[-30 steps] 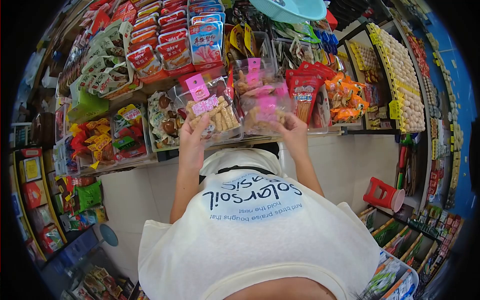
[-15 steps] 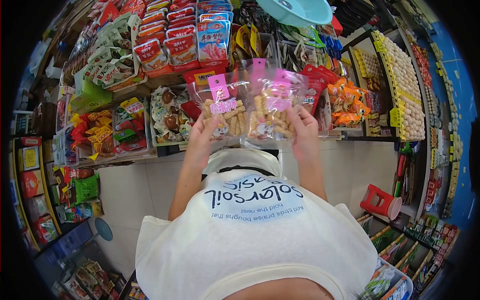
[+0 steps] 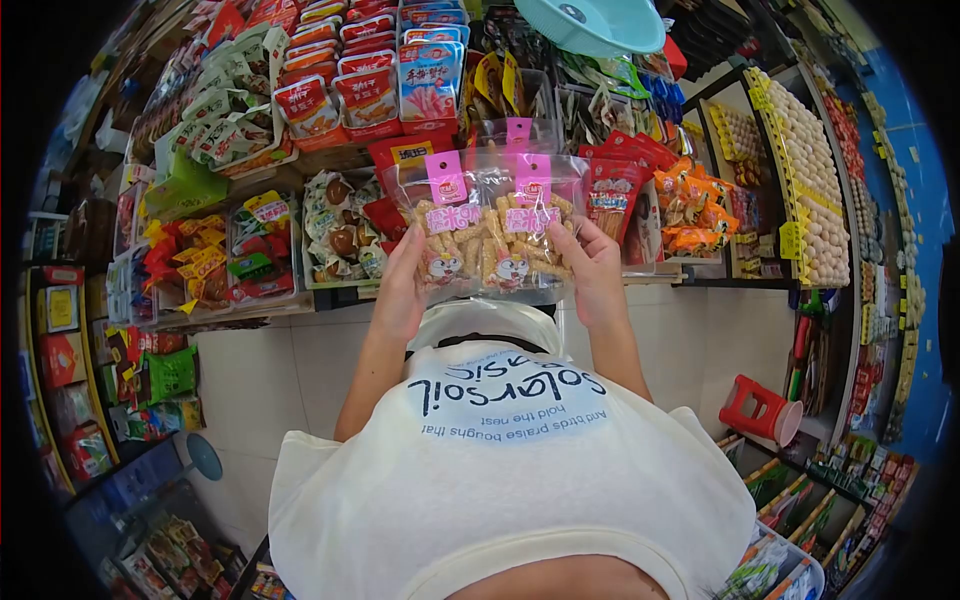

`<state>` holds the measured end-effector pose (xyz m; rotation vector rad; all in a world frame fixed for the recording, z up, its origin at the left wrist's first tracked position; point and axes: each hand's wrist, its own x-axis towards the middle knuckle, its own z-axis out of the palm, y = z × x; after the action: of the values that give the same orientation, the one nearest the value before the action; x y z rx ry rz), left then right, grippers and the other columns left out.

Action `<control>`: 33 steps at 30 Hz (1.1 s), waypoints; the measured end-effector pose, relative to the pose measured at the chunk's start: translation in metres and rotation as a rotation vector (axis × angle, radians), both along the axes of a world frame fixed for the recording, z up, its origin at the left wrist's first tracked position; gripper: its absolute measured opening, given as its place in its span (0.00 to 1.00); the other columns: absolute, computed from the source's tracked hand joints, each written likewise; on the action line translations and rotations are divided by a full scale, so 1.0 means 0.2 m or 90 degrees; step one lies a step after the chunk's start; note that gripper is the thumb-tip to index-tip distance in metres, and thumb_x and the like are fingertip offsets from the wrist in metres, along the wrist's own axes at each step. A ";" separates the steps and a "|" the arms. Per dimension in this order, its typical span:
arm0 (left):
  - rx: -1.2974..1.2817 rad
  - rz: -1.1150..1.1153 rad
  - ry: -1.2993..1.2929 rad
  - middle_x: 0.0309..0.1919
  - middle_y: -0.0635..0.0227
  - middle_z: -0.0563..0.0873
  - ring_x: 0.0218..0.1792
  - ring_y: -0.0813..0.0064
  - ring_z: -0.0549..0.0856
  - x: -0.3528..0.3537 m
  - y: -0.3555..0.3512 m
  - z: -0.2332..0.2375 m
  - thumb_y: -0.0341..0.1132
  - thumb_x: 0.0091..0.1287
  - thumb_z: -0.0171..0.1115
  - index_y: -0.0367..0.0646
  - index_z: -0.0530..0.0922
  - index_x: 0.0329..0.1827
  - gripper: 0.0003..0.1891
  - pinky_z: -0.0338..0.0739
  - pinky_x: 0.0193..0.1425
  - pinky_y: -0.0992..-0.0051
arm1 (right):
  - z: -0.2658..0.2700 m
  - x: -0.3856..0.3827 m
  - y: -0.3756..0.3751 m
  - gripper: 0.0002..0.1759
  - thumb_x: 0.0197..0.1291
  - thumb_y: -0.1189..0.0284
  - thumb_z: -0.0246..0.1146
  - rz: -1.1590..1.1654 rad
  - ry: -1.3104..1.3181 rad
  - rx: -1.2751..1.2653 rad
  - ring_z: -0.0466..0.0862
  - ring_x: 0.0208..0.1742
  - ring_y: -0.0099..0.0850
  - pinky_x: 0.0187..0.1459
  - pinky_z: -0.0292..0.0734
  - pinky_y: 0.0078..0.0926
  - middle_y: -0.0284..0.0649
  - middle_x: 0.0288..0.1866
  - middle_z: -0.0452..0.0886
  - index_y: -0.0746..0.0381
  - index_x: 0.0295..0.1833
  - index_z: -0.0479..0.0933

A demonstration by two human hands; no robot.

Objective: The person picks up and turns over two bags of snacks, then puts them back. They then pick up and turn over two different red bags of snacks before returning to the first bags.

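Two clear plastic bags of golden snack sticks with pink labels are held up side by side in front of me. My left hand grips the outer edge of the left snack bag. My right hand pinches the right snack bag by its outer side, thumb in front. The inner edges of the bags touch or overlap. Another pink tag shows just behind them; what it belongs to is mostly hidden.
Red and blue snack packs fill the shelf ahead. Tubs of wrapped snacks line its front edge. A light blue basin sits at the top. Trays of eggs stand right, above a red stool on the tiled floor.
The two bags have come closer together, the right one moving left with my right hand. They now hang more level, with their printed fronts facing me.
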<state>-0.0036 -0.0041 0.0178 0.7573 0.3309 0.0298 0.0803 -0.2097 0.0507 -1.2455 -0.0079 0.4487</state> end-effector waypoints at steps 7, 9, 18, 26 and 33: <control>0.041 0.005 0.025 0.60 0.61 0.79 0.58 0.67 0.82 -0.03 -0.01 0.00 0.46 0.79 0.38 0.41 0.65 0.70 0.24 0.83 0.55 0.65 | -0.02 0.00 0.01 0.11 0.65 0.70 0.65 0.009 0.008 -0.002 0.80 0.39 0.14 0.43 0.74 0.13 0.32 0.41 0.84 0.65 0.48 0.79; 0.005 0.003 0.007 0.59 0.65 0.79 0.58 0.73 0.81 -0.04 -0.01 0.02 0.45 0.78 0.44 0.41 0.66 0.69 0.23 0.80 0.56 0.70 | -0.03 0.00 0.00 0.11 0.65 0.70 0.65 0.012 0.003 -0.005 0.80 0.39 0.14 0.43 0.75 0.14 0.32 0.42 0.84 0.65 0.48 0.79; 0.004 0.037 0.035 0.57 0.64 0.81 0.54 0.74 0.83 -0.05 -0.01 0.01 0.45 0.79 0.42 0.41 0.68 0.67 0.22 0.82 0.52 0.70 | -0.02 0.02 0.01 0.14 0.68 0.72 0.61 -0.002 -0.004 0.047 0.82 0.45 0.18 0.48 0.77 0.17 0.35 0.47 0.84 0.67 0.55 0.77; 0.040 0.033 0.038 0.55 0.64 0.81 0.53 0.74 0.83 -0.06 0.02 0.02 0.46 0.79 0.43 0.40 0.68 0.66 0.22 0.83 0.51 0.70 | -0.02 0.02 0.05 0.13 0.67 0.70 0.63 -0.006 -0.006 0.012 0.79 0.43 0.15 0.46 0.74 0.15 0.33 0.44 0.83 0.67 0.51 0.78; -0.001 0.046 0.026 0.58 0.64 0.80 0.57 0.74 0.80 -0.01 0.02 0.03 0.46 0.79 0.42 0.38 0.69 0.66 0.23 0.76 0.60 0.72 | -0.06 0.04 0.03 0.14 0.68 0.72 0.61 -0.009 -0.005 0.008 0.82 0.45 0.19 0.47 0.78 0.18 0.36 0.48 0.83 0.67 0.56 0.77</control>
<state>-0.0060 -0.0009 0.0243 0.7455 0.3970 0.0830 0.0884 -0.2044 0.0388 -1.2338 -0.0090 0.4305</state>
